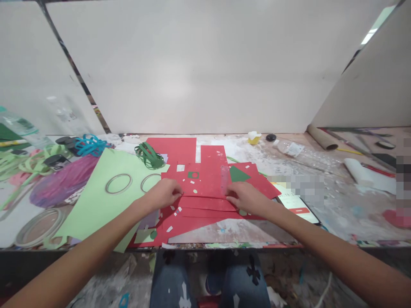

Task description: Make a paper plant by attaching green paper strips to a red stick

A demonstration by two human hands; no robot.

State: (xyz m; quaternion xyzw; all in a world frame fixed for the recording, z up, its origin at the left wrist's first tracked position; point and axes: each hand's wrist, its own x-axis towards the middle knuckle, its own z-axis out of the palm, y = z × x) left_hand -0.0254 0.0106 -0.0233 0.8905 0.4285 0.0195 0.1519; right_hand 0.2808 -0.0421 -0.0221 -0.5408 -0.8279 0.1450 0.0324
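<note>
Red paper (205, 184) lies in overlapping pieces in front of me. My left hand (165, 192) pinches the near edge of the upper red piece at its left. At the same edge, further right, the fingers of my right hand (245, 196) are pinched together on the paper. A clear ruler (224, 177) rests on the red paper beside my right fingers. Small white and green scraps are scattered over it, with a green triangle (239, 174) behind my right hand. Light green paper (93, 196) with tape rings (118, 184) on it spreads to the left.
Green paper strips (148, 155) and blue strips (91, 145) sit at the back left, near a purple plastic bag (64, 182). A phone (302, 205) lies right of my right hand. Beyond are a plastic bottle (295, 150), a cardboard tube (323, 137) and a yellow pot (254, 137).
</note>
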